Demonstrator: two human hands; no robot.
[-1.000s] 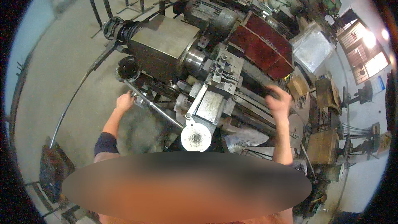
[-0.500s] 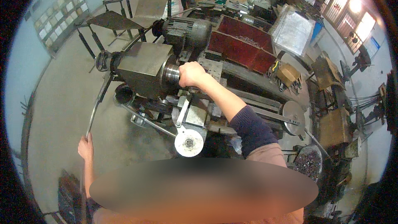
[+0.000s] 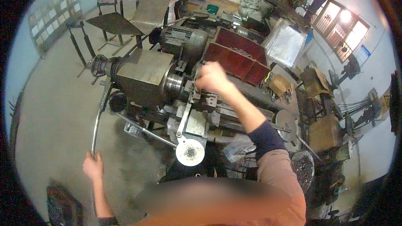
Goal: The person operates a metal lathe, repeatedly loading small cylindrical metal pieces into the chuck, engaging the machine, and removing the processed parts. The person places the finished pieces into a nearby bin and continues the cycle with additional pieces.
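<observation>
Head view shows me the left hand (image 3: 93,166) with its fingers wrapped round the long metal lever (image 3: 96,129) left of the headstock box (image 3: 144,68), while the right hand (image 3: 212,78) is over the tool post (image 3: 209,99), fingers curled in, though I can't make out whether they grip anything. Near those knuckles is the bright spindle collar (image 3: 173,83); should it turn, perhaps through an unintended lever pull, I judge the fingers could be caught, and a slack left grip might let the lever slip.

Silvery lever (image 3: 96,129), white disc (image 3: 190,152), dark-red tray (image 3: 228,62)
</observation>
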